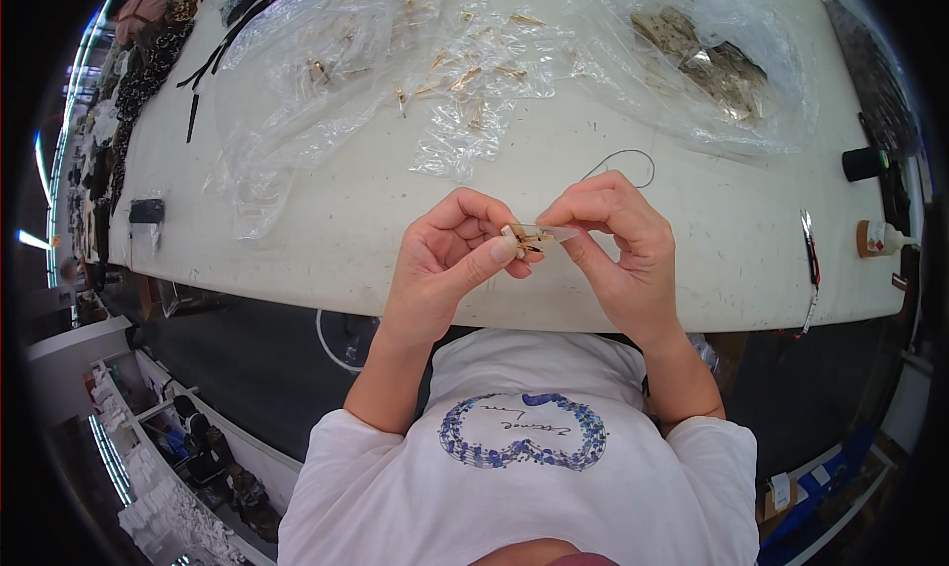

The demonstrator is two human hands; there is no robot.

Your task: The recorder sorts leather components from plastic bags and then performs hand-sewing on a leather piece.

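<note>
Close together over the near edge of the table, both hands are closed in pinches. My left hand (440, 260) grips small gold-coloured metal pieces (532, 241) with dark parts between thumb and fingers. Something small and white shows by its thumb; its kind is too small to tell. Thumb and forefinger of my right hand (630, 255) pinch a small translucent plastic piece (561, 234), which reaches the metal pieces. Beyond the hands lie clear plastic sachets (460, 141) with similar gold-coloured pieces on and in them.
A large clear bag (297, 91) spreads over the back left, another bag (702, 62) with brownish contents at the back right. Between it and my right hand lies a dark cord loop (633, 154). Snips (811, 255), a small bottle (880, 239) and a black spool (865, 164) are at right.
</note>
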